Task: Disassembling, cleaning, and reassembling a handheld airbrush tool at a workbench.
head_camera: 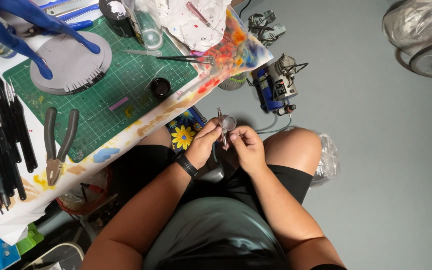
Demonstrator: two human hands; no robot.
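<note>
Slim metal airbrush (224,127) (clear cup).

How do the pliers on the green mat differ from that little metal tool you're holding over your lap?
The pliers lie flat on the green cutting mat, untouched; the airbrush is held upright between the left hand and right hand. The pliers have thick grey handles spread apart; the airbrush is a thin metal stem with a small round cup on top. Both are metal hand tools.

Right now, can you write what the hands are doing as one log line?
left hand: holds airbrush | right hand: pinches airbrush | place: over lap, beside cutting mat | pliers: lying on mat
</note>
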